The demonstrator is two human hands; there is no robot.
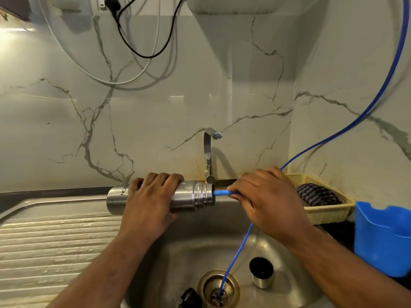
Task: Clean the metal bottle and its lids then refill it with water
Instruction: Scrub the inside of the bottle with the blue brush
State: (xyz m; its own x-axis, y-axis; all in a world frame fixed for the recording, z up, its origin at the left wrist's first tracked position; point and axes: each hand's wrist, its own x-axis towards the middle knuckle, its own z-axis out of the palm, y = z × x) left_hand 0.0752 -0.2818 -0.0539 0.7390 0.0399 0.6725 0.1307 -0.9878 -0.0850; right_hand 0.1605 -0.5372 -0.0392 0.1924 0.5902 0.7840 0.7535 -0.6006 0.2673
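Observation:
A steel bottle [189, 196] lies level above the sink [289, 292], its open threaded mouth pointing right. My left hand [149, 203] grips it round the middle from above. My right hand [266, 196] pinches a blue rod-like piece [221, 192] whose tip sits in the bottle's mouth; whether it is a brush handle or a tube end I cannot tell. In the basin, a steel cup lid [262, 274] stands right of the drain [219, 287]. A black stopper lid [190, 297] lies left of it.
A thin blue hose [347, 127] runs from the upper right, behind my right hand, down to the drain. The tap [208, 152] stands behind the bottle. On the right are a wicker basket [329, 214] holding a cloth and a blue plastic jug [382, 238]. Left is a ribbed drainboard [55, 245].

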